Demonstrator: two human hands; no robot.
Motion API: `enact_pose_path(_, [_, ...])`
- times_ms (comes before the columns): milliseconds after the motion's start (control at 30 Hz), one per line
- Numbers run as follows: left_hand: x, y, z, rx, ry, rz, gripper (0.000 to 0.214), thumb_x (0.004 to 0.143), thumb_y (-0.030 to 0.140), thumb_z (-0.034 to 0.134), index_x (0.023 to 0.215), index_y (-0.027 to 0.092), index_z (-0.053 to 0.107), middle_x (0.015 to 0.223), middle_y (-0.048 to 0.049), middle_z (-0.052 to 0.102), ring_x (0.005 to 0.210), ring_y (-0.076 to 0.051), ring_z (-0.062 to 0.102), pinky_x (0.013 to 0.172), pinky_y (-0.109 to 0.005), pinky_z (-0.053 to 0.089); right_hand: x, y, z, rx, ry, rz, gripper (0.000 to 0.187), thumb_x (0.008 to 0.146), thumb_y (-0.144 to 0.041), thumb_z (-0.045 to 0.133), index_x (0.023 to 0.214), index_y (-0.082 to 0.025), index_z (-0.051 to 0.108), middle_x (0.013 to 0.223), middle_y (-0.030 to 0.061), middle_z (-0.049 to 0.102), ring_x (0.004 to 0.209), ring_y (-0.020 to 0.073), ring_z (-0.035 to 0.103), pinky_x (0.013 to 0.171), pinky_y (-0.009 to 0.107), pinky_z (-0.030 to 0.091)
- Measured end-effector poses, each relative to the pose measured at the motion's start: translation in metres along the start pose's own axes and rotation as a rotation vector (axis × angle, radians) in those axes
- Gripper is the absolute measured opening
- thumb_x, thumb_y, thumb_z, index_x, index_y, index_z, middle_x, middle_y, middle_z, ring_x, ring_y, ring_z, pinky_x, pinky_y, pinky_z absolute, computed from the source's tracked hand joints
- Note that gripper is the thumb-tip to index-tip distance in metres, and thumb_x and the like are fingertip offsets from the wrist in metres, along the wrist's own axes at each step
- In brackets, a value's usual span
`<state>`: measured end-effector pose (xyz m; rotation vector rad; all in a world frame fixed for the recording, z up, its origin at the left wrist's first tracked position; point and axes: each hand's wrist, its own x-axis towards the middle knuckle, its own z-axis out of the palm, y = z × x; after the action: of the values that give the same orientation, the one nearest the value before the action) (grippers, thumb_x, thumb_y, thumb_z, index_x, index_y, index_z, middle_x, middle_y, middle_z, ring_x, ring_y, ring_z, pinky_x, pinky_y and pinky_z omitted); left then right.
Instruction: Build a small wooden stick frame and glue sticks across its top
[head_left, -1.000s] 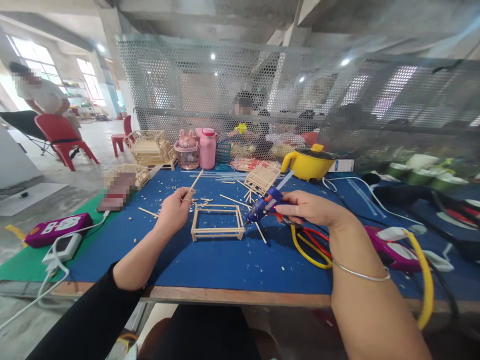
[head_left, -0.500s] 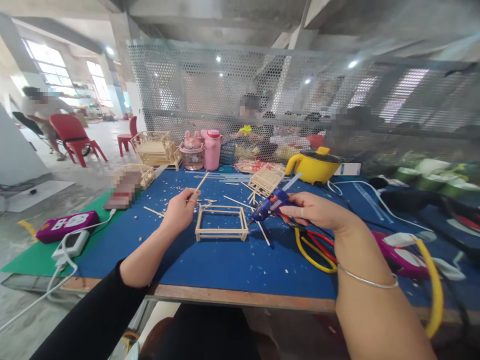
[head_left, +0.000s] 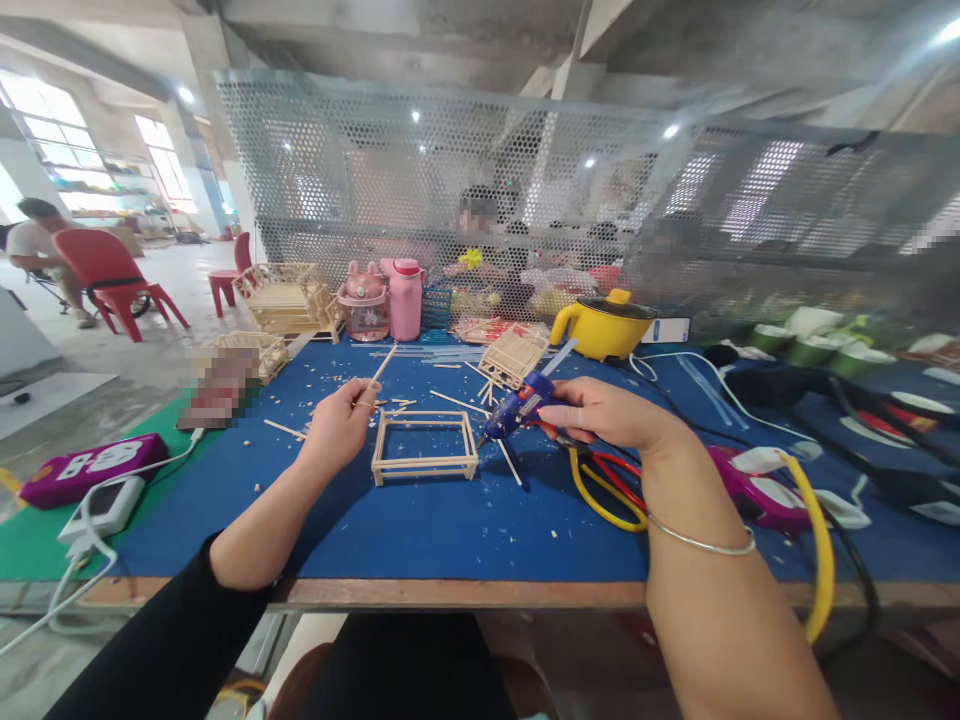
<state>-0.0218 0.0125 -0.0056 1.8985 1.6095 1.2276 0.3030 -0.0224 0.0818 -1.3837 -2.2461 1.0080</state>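
Note:
My left hand is closed in a pinch on a thin wooden stick that points up and away. It hovers just left of a small rectangular frame of wooden sticks standing on the blue table mat. My right hand grips a blue hot glue gun, its nozzle aimed down-left at the frame's right corner. A clear glue stick pokes out of the gun's back.
Loose sticks litter the mat. Yellow-handled scissors lie under my right wrist. A yellow pot, pink bottles and finished stick models stand at the back. A purple power strip lies left. People sit behind the mesh screen.
Both hands keep their grips and places by the frame; only the camera view shifted slightly, first right, then back left.

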Motion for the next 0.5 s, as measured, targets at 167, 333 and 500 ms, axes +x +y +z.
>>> enact_pose_path(167, [0.0004, -0.0001, 0.0000, -0.005, -0.003, 0.001, 0.033, 0.087, 0.044, 0.040, 0.097, 0.021, 0.063, 0.066, 0.0018, 0.059, 0.063, -0.016, 0.052, 0.059, -0.024, 0.036, -0.0013, -0.0010, 0.0002, -0.014, 0.006, 0.017, 0.037, 0.081, -0.051, 0.058, 0.083, -0.014, 0.058, 0.066, 0.0009, 0.059, 0.042, 0.0050, 0.040, 0.042, 0.022, 0.033])
enact_pose_path(333, [-0.0004, 0.0008, -0.0001, -0.004, -0.002, 0.001, 0.034, 0.087, 0.045, 0.040, 0.098, 0.022, 0.063, 0.067, 0.0016, 0.059, 0.065, -0.016, 0.053, 0.060, -0.024, 0.036, -0.0027, -0.0026, 0.0000, 0.006, 0.020, 0.019, 0.037, 0.080, -0.051, 0.058, 0.080, -0.014, 0.056, 0.066, 0.0006, 0.058, 0.042, 0.0048, 0.040, 0.042, 0.022, 0.033])
enact_pose_path(500, [0.0003, 0.0009, -0.0001, 0.000, 0.003, 0.000, 0.035, 0.086, 0.045, 0.041, 0.096, 0.021, 0.064, 0.067, 0.0013, 0.060, 0.065, -0.016, 0.053, 0.059, -0.024, 0.037, -0.0027, -0.0023, -0.0010, 0.003, 0.008, 0.036, 0.037, 0.080, -0.052, 0.060, 0.078, -0.015, 0.058, 0.062, -0.0004, 0.057, 0.041, 0.0055, 0.039, 0.042, 0.022, 0.032])
